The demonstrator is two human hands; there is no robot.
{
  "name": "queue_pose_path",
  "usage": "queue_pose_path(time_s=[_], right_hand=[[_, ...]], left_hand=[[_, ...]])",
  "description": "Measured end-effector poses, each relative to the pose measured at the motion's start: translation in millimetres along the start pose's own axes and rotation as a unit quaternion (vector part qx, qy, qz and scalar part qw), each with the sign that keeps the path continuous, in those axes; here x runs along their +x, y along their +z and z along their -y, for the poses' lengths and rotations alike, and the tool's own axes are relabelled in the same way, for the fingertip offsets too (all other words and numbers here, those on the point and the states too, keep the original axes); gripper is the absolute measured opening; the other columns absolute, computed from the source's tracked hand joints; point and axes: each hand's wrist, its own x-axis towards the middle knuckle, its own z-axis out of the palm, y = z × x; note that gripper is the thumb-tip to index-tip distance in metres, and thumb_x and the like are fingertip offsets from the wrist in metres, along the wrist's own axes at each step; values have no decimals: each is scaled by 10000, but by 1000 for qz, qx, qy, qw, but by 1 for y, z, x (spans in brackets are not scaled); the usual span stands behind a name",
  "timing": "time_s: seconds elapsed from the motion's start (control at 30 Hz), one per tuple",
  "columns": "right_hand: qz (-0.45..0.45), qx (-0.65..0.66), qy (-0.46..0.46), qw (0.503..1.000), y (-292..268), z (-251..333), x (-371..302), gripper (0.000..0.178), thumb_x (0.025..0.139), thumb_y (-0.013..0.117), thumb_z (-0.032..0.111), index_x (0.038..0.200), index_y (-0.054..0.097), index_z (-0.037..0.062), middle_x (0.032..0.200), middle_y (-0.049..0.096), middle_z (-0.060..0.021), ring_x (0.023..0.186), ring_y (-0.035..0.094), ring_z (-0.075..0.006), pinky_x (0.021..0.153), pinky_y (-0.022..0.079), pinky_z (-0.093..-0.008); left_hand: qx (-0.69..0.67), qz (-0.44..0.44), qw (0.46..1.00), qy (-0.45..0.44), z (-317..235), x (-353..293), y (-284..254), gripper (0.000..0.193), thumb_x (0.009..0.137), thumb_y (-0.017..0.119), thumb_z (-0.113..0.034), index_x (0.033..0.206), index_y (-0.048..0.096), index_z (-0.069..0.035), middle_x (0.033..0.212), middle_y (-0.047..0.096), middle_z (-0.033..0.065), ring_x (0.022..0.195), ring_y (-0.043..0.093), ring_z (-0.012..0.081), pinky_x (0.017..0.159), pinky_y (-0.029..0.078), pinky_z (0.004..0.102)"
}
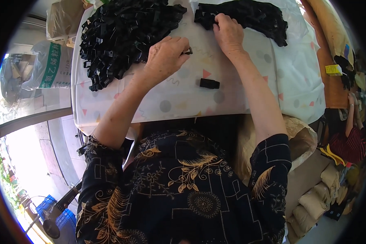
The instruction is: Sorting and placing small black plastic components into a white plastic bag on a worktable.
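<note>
My left hand [166, 57] is closed, with a small black plastic part [189, 51] poking out at its fingertips. It hovers beside a big heap of black plastic parts [122, 36] on the left of the table. My right hand [229, 34] reaches to the left end of a second, longer heap of black parts [252, 18] at the far right. Its fingers are pinched together there, and whatever they hold blends into the dark heap. Between my forearms, one black part [209, 83] lies alone on the tablecloth.
A white patterned tablecloth [171, 105] covers the table. Under its right edge stands an open brown paper bag [301, 134]. Stuffed tan sacks [313, 199] are piled on the floor. At the far right, another person in a striped top [347, 142] sits by a brown table [335, 91].
</note>
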Motion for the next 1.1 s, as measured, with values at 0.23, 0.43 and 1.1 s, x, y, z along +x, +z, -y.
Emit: queue_pose_path(time_s=[0.23, 0.43, 1.1], right_hand=[[-50, 139, -58, 987, -39, -34, -46, 220, 872, 693, 49, 1083, 628, 63, 1035, 676, -127, 894, 673, -339, 730, 547, -402], [35, 248, 36, 968, -98, -33, -94, 260, 915, 656, 0, 1172, 648, 35, 994, 661, -89, 737, 606, -177, 667, 496, -275], [60, 198, -149, 967, -91, 29, -88, 323, 782, 703, -63, 1096, 698, 11, 981, 645, -95, 858, 617, -287, 765, 527, -372]], left_hand=[[-36, 57, 989, -131, -28, 12, 27, 315, 950, 637, -297, 1203, 547, -133, 901, 701, 147, 872, 687, 347, 756, 529, 435], [-39, 40, 995, 79, -7, 6, 17, 306, 963, 538, -91, 1237, 588, -216, 1027, 641, 94, 853, 674, 324, 727, 552, 446], [-139, 67, 988, 31, -18, 11, 32, 328, 789, 694, -83, 1107, 614, -64, 1013, 629, 98, 900, 668, 293, 813, 550, 405]])
